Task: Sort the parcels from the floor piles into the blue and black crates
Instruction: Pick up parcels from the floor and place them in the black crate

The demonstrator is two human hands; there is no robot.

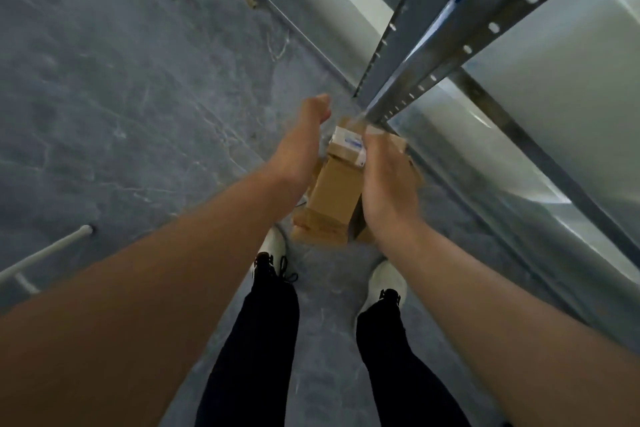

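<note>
Flanking the parcels (332,191), left hand (304,149) and right hand (388,184), fingers (320,107) loosely curled, empty.

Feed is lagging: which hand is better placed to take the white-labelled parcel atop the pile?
Probably right: the right hand hovers at the white-labelled parcel; the left hand is off beside the pile.

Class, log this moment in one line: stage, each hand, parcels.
stage: reach | left hand: open beside parcels | right hand: above parcels, blurred, grip unclear | parcels: stacked by rack post
</note>
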